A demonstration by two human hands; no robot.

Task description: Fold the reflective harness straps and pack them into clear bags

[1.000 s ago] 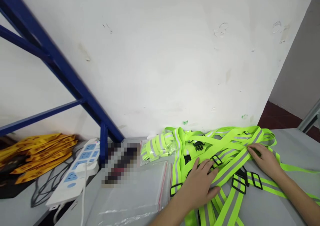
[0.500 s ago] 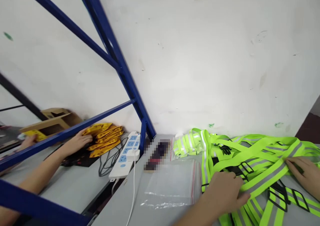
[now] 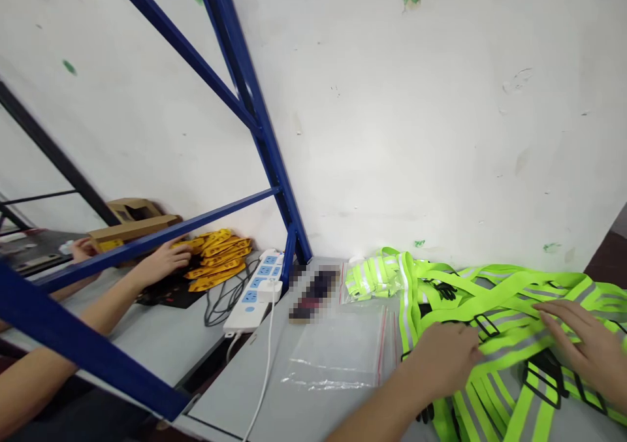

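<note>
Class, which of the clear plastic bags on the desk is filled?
The bulging bag nearest the wall, beside the loose green straps: it holds folded strap, while the other bags lie flat.

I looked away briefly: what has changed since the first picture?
The view swung left, bringing another person's arm in. The left hand has curled its fingers; the right hand has moved left over the green straps. Whether either let go is unclear. The clear bags and power strip stayed put.
</note>
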